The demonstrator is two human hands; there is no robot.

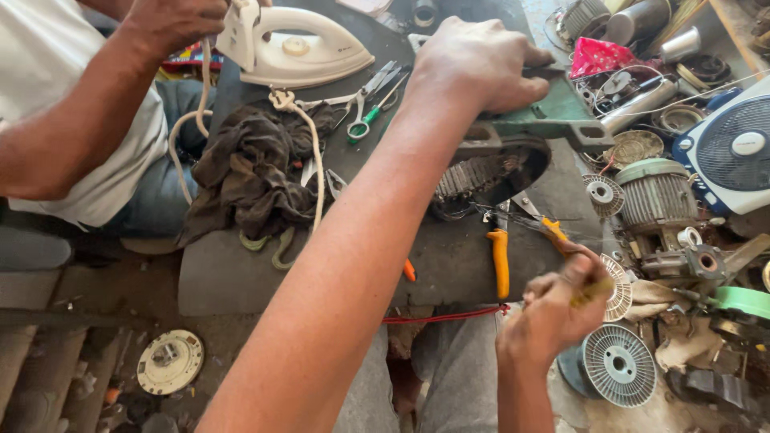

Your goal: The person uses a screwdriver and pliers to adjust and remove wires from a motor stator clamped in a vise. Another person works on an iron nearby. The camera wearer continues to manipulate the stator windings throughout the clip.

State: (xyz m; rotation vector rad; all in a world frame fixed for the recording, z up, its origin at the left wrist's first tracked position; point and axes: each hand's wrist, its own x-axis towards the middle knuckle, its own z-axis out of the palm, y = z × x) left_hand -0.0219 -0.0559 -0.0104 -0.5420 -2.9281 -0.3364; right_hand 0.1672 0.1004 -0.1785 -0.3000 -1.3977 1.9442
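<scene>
Bracing item: left hand (481, 64), clenched over green motor housing (553, 116) at bench centre. Right hand (553, 313), nearer the wearer, pinches 1 small yellowish tool (592, 290), lying below-right of the housing's wound stator (481, 172).

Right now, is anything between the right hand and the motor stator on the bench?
Yes. The orange-handled pliers lie on the bench between the right hand and the motor stator. The left hand grips the green housing behind the stator, out of that line.
</scene>
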